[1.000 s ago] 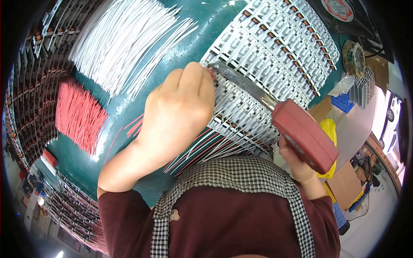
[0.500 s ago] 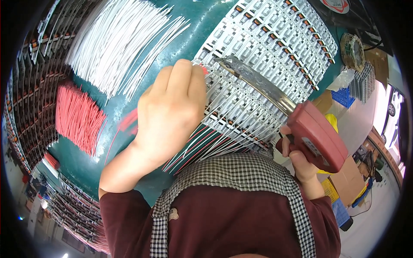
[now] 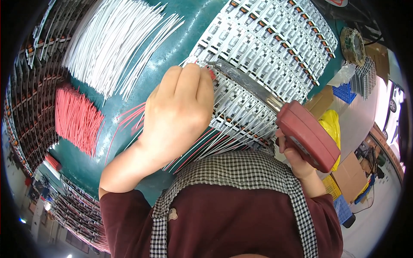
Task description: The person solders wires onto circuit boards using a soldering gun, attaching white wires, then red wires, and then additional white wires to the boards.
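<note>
My left hand (image 3: 178, 103) is closed over the near-left part of a panel of small pale circuit boards (image 3: 279, 21). It pinches several red wires (image 3: 133, 115), whose tails trail out left of the wrist while their red ends show by the fingertips. My right hand (image 3: 299, 163) is wrapped around the grip of a red soldering gun (image 3: 307, 133). The gun's long dark metal barrel (image 3: 245, 79) slants across the boards, its tip close to my left fingertips. White and red wires (image 3: 215, 144) hang from the panel's near edge toward my apron. My left palm hides part of the boards.
White wires (image 3: 112, 47) lie in a large pile on the green table (image 3: 193, 26), with a red wire pile (image 3: 75, 118) nearer. Stacked board panels (image 3: 30, 103) line the left side. A tape roll (image 3: 352, 46), a blue crate (image 3: 344, 93) and a yellow bag (image 3: 330, 124) are on the right.
My left hand has shifted slightly right along the boards with the red wires. The soldering gun has moved a little left, its tip nearer my left fingertips.
</note>
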Demonstrator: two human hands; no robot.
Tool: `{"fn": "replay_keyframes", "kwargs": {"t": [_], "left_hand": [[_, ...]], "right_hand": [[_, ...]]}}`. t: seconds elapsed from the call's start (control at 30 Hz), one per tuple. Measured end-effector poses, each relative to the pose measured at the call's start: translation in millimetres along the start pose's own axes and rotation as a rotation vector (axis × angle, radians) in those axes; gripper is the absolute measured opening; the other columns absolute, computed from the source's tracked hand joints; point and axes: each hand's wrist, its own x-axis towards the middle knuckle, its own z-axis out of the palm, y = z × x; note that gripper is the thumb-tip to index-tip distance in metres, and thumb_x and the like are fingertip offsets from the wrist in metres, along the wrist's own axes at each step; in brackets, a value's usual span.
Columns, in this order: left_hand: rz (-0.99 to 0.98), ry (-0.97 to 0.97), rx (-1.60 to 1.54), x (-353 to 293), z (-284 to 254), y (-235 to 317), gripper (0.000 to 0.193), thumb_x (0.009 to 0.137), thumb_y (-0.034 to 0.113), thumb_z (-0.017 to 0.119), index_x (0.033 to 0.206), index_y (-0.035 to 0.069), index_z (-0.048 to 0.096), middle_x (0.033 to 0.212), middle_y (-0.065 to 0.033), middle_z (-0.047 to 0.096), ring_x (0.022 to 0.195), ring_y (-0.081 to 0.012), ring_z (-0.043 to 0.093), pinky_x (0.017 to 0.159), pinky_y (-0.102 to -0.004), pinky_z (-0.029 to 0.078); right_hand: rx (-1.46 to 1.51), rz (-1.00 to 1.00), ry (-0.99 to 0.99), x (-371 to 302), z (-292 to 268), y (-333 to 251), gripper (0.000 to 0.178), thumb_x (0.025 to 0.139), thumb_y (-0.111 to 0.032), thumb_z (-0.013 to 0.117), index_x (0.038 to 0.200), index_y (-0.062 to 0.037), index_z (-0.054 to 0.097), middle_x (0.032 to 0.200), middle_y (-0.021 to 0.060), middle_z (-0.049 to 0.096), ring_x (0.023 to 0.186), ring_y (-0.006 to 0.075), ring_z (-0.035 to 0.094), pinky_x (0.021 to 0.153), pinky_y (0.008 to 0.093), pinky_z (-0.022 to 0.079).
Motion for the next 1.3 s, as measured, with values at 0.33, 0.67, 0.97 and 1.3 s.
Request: {"fn": "replay_keyframes", "kwargs": {"t": [0.33,0.67,0.97,1.3], "left_hand": [[-0.01,-0.012,0.003,-0.4,0.7,1.0,0.011,0.062,0.003,0.055,0.072,0.0,0.051,0.07,-0.0066,0.041,0.064,-0.0176,0.046,0.051,-0.0272,0.043],[-0.047,-0.048,0.0,0.3,-3.3,3.3,0.007,0.071,0.004,0.057,0.074,0.001,0.052,0.07,-0.0061,0.041,0.065,-0.0179,0.047,0.051,-0.0289,0.044],[-0.002,-0.016,-0.059,0.3,-4.7,4.1,0.009,0.071,0.004,0.059,0.078,0.001,0.055,0.07,-0.0056,0.041,0.064,-0.0172,0.046,0.05,-0.0279,0.042],[-0.019,-0.034,-0.08,1.0,-0.3,10.1,0.006,0.073,0.004,0.059,0.075,0.002,0.054,0.068,-0.0055,0.041,0.062,-0.0172,0.045,0.05,-0.0279,0.041]], "right_hand": [[-0.322,-0.42,0.009,14.2,2.8,8.6,0.079,0.073,-0.028,0.074,0.134,-0.0031,0.03,0.109,0.0108,0.055,0.067,0.0117,0.051,0.061,0.0238,0.042],[-0.403,-0.082,-0.062,-17.1,-8.7,21.2,0.073,0.075,-0.028,0.074,0.132,-0.0014,0.037,0.11,0.0129,0.059,0.089,0.0177,0.061,0.072,0.0252,0.05],[0.497,0.151,0.069,-11.6,0.8,8.0,0.077,0.074,-0.033,0.075,0.129,0.0049,0.038,0.105,0.0087,0.059,0.079,0.0146,0.058,0.068,0.0241,0.048],[0.095,-0.058,0.026,-22.0,-2.8,28.3,0.05,0.075,-0.029,0.072,0.111,0.0011,0.058,0.12,0.0238,0.052,0.096,0.033,0.062,0.079,0.035,0.052]]}}
